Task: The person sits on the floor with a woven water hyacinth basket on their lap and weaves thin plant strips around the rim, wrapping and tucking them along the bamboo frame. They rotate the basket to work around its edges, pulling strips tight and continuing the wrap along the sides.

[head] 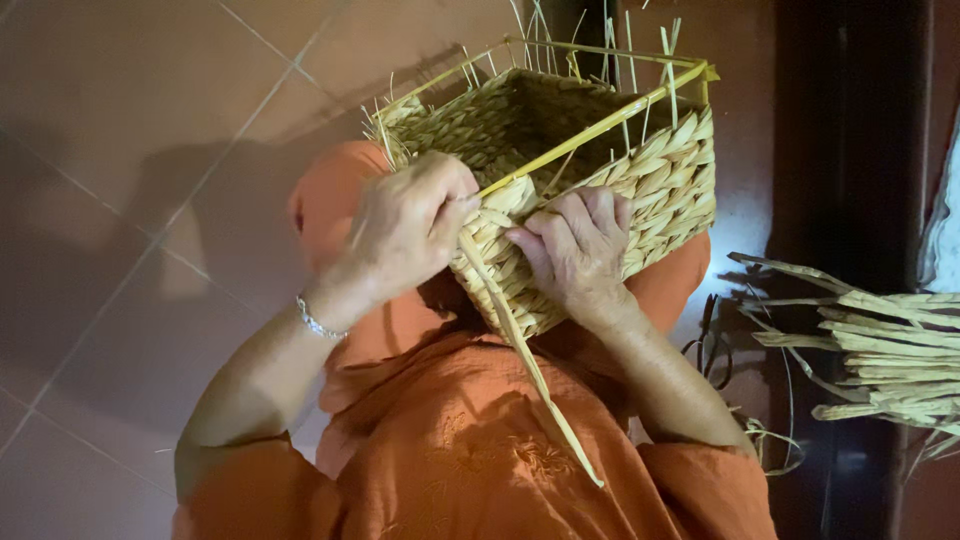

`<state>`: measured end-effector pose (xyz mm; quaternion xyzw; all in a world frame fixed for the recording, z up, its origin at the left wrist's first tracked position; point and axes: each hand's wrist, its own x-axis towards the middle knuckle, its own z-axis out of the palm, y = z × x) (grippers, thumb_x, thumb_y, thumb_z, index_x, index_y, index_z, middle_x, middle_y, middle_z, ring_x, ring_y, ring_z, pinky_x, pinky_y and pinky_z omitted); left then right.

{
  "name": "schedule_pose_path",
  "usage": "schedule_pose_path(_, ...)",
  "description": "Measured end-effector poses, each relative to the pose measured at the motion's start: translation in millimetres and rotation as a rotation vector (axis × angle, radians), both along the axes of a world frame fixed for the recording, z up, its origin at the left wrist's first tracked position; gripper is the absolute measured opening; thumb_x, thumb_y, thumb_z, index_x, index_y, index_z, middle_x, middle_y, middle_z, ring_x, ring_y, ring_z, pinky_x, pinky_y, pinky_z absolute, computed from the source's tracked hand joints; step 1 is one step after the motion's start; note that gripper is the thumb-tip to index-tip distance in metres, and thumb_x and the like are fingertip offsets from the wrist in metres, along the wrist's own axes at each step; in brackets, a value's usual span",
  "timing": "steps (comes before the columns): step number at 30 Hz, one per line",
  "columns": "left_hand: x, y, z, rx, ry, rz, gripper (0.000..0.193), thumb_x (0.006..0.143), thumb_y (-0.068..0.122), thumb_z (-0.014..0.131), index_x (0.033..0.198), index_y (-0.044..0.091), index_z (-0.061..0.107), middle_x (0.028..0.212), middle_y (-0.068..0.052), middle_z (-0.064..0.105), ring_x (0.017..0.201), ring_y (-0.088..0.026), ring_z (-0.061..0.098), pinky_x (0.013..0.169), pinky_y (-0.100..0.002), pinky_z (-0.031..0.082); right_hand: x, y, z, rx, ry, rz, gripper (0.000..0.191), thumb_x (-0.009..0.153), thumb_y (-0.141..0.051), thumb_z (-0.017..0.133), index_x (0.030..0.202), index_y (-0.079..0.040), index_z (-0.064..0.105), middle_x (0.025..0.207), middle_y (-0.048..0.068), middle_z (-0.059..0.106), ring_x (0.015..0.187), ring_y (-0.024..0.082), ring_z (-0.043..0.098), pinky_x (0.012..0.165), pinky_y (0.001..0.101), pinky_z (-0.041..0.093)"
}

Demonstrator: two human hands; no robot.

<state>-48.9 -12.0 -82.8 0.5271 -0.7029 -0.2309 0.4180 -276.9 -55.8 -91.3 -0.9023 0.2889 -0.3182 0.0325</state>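
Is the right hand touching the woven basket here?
Touching. The head view shows the right hand pressed flat against the side of the woven basket, fingers spread over the weave just below the yellow rim.

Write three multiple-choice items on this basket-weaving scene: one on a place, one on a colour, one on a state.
1. Where does the pile of loose dried strips lie?
A. right of the woven basket
B. inside it
C. on the lap

2. What colour is the basket's frame?
A. black
B. yellow
C. blue

3. What is the left hand doing?
A. resting flat on the floor
B. lying open
C. pinching a long strip

Answers: 1 A, the pile sits at the right edge. 2 B, the rim bars are yellow. 3 C, its fingers close on the strip while the right hand steadies the basket.
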Motion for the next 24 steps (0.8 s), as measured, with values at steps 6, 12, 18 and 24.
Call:
schedule_pose_path(6, 17.6, -35.2, -10.8, 0.475, 0.166, -0.111, 0.016, 0.086, 0.012, 0.075, 0.097, 0.007, 0.065, 0.074, -0.002, 0.071, 0.060, -0.008, 0.061, 0.051, -0.030, 0.046, -8.5, 10.2, 12.2, -0.049, 0.021, -0.015, 0.036, 0.092, -0.028, 0.087, 0.113, -0.010, 0.064, 0.112, 0.008, 0.061, 0.104, 0.030, 0.055, 0.091, 0.0451, 0.037)
schedule_pose_path(12, 18.9, -46.6, -22.9, 0.606, 0.319, -0.185, 0.016, 0.079, 0.017, 0.078, 0.090, 0.006, 0.077, 0.072, 0.002, 0.069, 0.063, -0.005, 0.059, 0.056, -0.023, 0.046, -15.1, 49.8, 13.4, -0.011, -0.245, 0.271, 0.028, 0.094, -0.030, 0.078, 0.118, -0.022, 0.068, 0.115, 0.003, 0.067, 0.102, 0.019, 0.063, 0.101, 0.0453, 0.043)
schedule_pose_path(18, 24.4, -49.8, -24.3, 0.563, 0.295, -0.229, 0.012, 0.079, 0.017, 0.080, 0.083, 0.006, 0.077, 0.071, 0.004, 0.067, 0.064, -0.002, 0.058, 0.057, -0.020, 0.046, -49.6, 38.8, -7.0, 0.516, -0.860, 0.196, 0.014, 0.110, -0.016, 0.061, 0.112, -0.008, 0.073, 0.091, 0.010, 0.073, 0.074, 0.018, 0.069, 0.061, 0.0253, 0.059)
schedule_pose_path(24, 16.7, -48.7, -23.7, 0.532, 0.301, -0.194, 0.009, 0.078, 0.012, 0.076, 0.083, 0.005, 0.075, 0.068, 0.002, 0.067, 0.059, -0.002, 0.057, 0.052, -0.020, 0.045, -69.0, 21.7, 6.4, 0.959, -1.632, -0.167, 0.031, 0.119, -0.027, 0.051, 0.120, 0.003, 0.054, 0.093, 0.012, 0.059, 0.081, 0.019, 0.058, 0.078, 0.0312, 0.049)
